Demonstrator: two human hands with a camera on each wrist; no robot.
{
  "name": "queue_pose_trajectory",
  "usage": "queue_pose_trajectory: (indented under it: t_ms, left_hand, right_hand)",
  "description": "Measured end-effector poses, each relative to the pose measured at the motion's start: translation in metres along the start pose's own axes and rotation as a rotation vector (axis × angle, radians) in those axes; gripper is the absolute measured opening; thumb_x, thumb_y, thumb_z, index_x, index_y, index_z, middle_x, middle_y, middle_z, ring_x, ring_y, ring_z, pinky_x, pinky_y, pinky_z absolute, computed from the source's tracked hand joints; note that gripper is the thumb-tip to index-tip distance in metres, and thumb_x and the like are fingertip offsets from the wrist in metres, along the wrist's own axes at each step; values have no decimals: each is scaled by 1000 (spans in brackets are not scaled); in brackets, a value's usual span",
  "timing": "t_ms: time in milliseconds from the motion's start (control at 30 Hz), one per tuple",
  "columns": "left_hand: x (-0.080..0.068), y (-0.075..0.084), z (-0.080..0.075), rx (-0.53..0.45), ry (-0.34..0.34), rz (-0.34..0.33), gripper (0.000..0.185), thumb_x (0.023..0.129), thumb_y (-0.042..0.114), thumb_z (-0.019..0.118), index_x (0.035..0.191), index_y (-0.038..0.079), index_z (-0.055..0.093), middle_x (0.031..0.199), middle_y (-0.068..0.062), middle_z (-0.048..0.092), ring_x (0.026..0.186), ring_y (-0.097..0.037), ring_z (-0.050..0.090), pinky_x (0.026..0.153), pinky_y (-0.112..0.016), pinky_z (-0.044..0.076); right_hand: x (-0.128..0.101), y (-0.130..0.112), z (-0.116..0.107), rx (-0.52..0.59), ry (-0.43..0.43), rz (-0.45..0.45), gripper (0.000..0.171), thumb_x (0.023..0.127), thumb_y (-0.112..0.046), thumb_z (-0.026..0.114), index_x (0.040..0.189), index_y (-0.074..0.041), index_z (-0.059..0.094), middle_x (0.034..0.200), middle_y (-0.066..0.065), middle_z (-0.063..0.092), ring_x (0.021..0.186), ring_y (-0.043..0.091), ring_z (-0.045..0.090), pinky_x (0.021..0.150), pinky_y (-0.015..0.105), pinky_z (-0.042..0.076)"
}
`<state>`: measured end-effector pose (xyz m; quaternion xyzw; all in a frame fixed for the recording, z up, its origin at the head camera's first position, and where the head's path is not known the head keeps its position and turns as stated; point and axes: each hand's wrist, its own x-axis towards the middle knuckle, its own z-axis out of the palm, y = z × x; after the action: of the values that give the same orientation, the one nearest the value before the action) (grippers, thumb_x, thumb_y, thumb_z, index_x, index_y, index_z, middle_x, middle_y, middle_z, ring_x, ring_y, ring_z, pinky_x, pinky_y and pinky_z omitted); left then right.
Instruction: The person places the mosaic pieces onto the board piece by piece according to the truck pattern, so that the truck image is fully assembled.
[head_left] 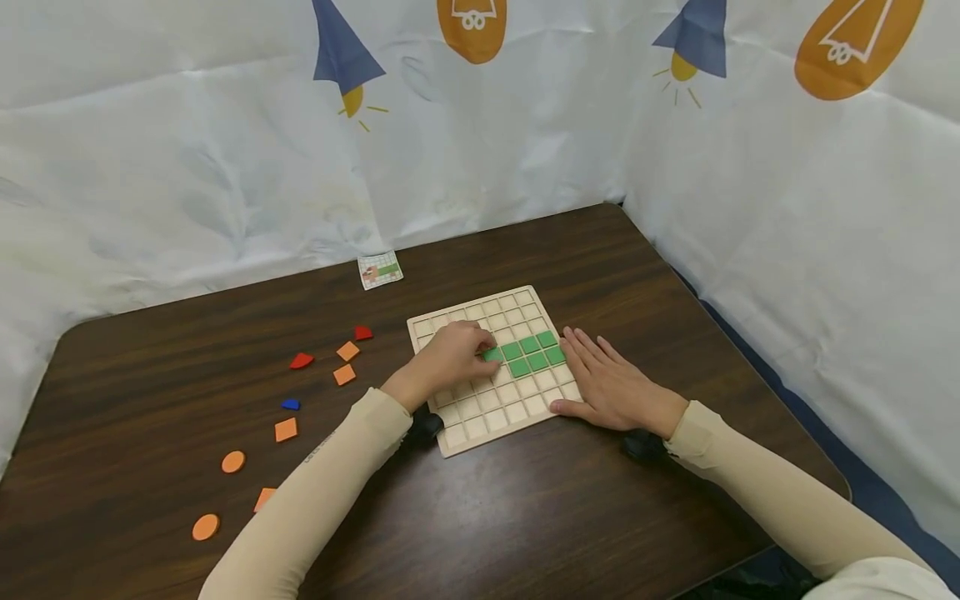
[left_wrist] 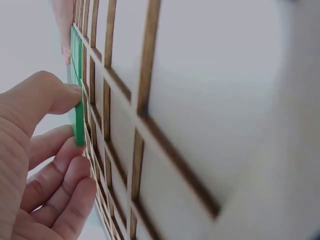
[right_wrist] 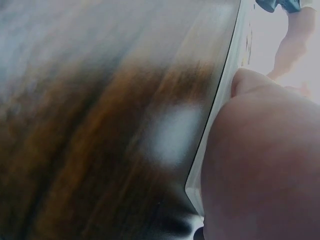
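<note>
A pale wooden grid board [head_left: 476,429] lies on the table, with several green square tiles [head_left: 537,361] set in two adjoining rows of its cells. My left hand [head_left: 453,357] is over the board and pinches a green tile [left_wrist: 79,120] between thumb and fingers at the left end of the upper green row. In the left wrist view the thumb is on one edge of that tile and a fingertip touches the opposite edge. My right hand [head_left: 611,383] rests with straight fingers along the board's right edge, thumb near the lower right corner; its fingers are mostly hidden in the right wrist view.
Left of the board lie several orange squares [head_left: 286,430], two orange discs [head_left: 233,462], two red pieces [head_left: 302,361] and a small blue piece [head_left: 291,404]. A printed pattern card [head_left: 380,271] is at the table's back edge. White curtains [head_left: 225,167] hang behind and right.
</note>
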<state>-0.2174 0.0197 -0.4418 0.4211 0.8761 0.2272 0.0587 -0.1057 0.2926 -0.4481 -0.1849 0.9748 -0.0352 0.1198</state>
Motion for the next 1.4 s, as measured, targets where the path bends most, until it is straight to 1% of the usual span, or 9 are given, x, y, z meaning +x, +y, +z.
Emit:
queue_pose_trajectory:
  t_ms: [100, 200, 300, 633, 900, 1067, 1167, 1267, 1400]
  left_hand:
    - [1, 2, 1, -7, 1, -18, 20, 92, 21, 73, 105, 7, 78, 92, -6, 72, 79, -13, 57, 71, -27, 49]
    - [1, 3, 2, -5, 3, -25, 24, 93, 23, 73, 109, 6, 79, 99, -8, 75, 87, -18, 66, 79, -33, 57]
    - [1, 3, 2, -7, -3, -24, 25, 94, 24, 73, 110, 6, 79, 101, -8, 76, 91, -20, 68, 83, -35, 59]
    - [1, 3, 1, -19, -18, -12, 20, 95, 22, 73, 107, 8, 79, 94, -5, 73, 80, -13, 59, 74, -29, 52]
    - [0, 3, 1, -25, -25, -14, 22, 94, 24, 74, 109, 8, 79, 95, -5, 72, 81, -13, 59, 75, -29, 52]
    - [-3, 2, -1, -16, -32, -9, 22, 93, 24, 74, 109, 9, 78, 94, -4, 71, 80, -12, 57, 74, -28, 50]
    - [-6, 1, -4, -6, -25, 1, 23, 93, 23, 73, 110, 8, 79, 94, -5, 72, 82, -14, 60, 75, -29, 52]
    - [-11, 0, -10, 2, -11, 7, 26, 94, 22, 72, 113, 6, 78, 100, -7, 74, 88, -17, 65, 80, -33, 57]
    - [-28, -3, -23, 7, 8, -13, 28, 96, 23, 71, 115, 5, 78, 105, -10, 75, 95, -22, 69, 85, -38, 59]
  right_hand:
    - [1, 0, 1, 7, -2, 4, 103, 100, -72, 42, 166, -1, 7, 175, 18, 3, 164, 36, 6, 131, 59, 16]
    - [0, -1, 1, 9, -6, 8, 104, 100, -73, 42, 166, -1, 7, 175, 18, 2, 164, 36, 5, 132, 59, 15]
    - [0, 0, 0, 7, -6, 7, 103, 100, -73, 42, 166, -1, 7, 175, 19, 2, 164, 36, 5, 132, 59, 15]
    - [0, 0, 1, 8, -24, 18, 103, 100, -73, 41, 166, -3, 5, 175, 17, 0, 165, 34, 3, 132, 58, 14]
    - [-1, -2, -1, 3, -12, 14, 103, 100, -72, 42, 166, -1, 7, 175, 19, 3, 164, 36, 6, 131, 59, 17]
    - [1, -3, 0, 2, -25, 10, 103, 100, -73, 41, 166, -3, 5, 175, 17, 1, 165, 34, 4, 132, 58, 16]
    - [1, -4, 0, 7, -24, 8, 103, 100, -73, 41, 166, -2, 6, 175, 17, 1, 165, 35, 4, 132, 58, 16]
    - [0, -3, 0, 6, -24, 10, 102, 100, -73, 40, 166, -2, 5, 175, 18, 2, 164, 36, 4, 132, 58, 16]
    - [0, -2, 0, 12, -28, 8, 103, 100, -72, 40, 166, -2, 6, 175, 19, 1, 164, 37, 5, 131, 59, 15]
